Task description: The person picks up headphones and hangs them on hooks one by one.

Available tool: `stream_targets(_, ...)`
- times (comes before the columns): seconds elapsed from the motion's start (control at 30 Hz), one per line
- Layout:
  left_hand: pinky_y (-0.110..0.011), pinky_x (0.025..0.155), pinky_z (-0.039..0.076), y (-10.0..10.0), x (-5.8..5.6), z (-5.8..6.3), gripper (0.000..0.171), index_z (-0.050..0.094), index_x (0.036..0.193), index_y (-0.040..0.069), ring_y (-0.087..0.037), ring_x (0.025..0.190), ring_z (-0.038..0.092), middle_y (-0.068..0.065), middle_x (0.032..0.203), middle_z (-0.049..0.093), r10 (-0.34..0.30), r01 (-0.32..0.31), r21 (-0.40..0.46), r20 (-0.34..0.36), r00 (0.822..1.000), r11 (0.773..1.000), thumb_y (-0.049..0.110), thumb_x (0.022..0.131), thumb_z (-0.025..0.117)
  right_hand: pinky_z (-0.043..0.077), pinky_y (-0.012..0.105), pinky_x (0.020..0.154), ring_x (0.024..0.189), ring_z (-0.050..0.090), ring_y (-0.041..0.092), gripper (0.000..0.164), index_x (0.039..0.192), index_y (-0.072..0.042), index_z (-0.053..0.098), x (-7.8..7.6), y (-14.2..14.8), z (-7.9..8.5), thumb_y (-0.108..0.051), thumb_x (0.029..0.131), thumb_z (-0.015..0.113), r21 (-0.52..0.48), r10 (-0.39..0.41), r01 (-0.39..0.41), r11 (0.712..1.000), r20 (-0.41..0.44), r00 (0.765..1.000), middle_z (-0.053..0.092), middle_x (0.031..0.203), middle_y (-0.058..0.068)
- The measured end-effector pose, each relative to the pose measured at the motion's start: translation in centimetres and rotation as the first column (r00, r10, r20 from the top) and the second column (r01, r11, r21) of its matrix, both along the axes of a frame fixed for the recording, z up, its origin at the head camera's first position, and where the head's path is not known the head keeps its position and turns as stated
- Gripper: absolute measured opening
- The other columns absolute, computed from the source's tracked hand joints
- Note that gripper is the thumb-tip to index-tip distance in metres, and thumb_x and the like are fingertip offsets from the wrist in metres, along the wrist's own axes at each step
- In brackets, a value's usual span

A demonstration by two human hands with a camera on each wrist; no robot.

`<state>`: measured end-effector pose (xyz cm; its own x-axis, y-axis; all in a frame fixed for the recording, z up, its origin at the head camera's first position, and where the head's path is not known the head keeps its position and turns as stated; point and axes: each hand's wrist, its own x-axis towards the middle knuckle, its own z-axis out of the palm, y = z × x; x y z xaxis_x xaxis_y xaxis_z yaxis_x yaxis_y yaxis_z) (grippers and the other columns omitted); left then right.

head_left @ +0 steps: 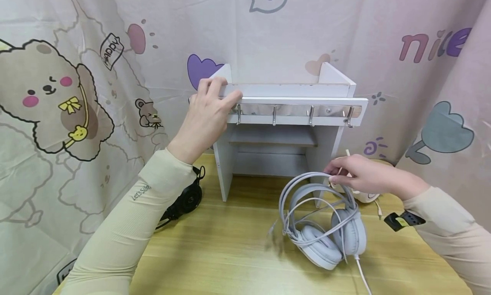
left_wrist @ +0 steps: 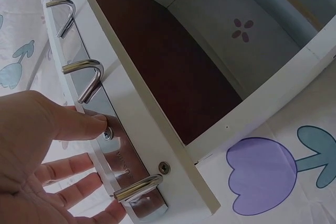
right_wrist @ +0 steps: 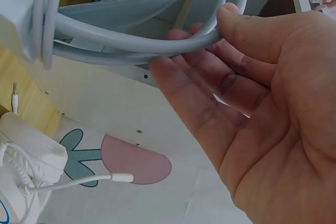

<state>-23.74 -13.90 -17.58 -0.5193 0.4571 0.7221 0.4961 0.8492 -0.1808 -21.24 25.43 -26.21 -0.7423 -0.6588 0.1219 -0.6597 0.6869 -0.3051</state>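
Observation:
A small white shelf unit (head_left: 330, 137) stands on the wooden table, with a hook rail (head_left: 291, 111) along its upper front; several metal hooks show on it. My left hand (head_left: 209, 111) grips the rail's left end, its thumb pressing on the metal strip (left_wrist: 118, 150) between two hooks. My right hand (head_left: 368, 175) pinches the headband of white headphones (head_left: 320, 244) between thumb and fingers. Their ear cups hang down, and a thin cable is looped around the band and cups. The headband (right_wrist: 131, 43) also shows in the right wrist view.
Black headphones (head_left: 188, 201) lie left of the shelf, partly behind my left sleeve. Another white corded item (head_left: 364, 196) with a plug (head_left: 379, 212) lies at the right. A printed curtain (head_left: 153, 22) surrounds the table.

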Motion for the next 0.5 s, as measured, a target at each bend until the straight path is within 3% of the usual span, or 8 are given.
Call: stream_targets(0.5, -0.057, 0.071, 0.055, 0.1, -0.2, -0.1, 0.037, 0.063, 0.117, 0.013, -0.046, 0.125, 0.047, -0.024, 0.14, 0.054, -0.002, 0.002, 0.0, -0.007, 1.0, 1.0, -0.014, 0.092, 0.056, 0.059, 0.025, 0.073, 0.089, 0.07, 0.002, 0.016, 0.117, -0.008, 0.075, 0.1, 1.3, -1.1, -0.014, 0.103, 0.072, -0.06, -0.042, 0.035, 0.998, -0.117, 0.992, 0.075, 0.097, -0.013)
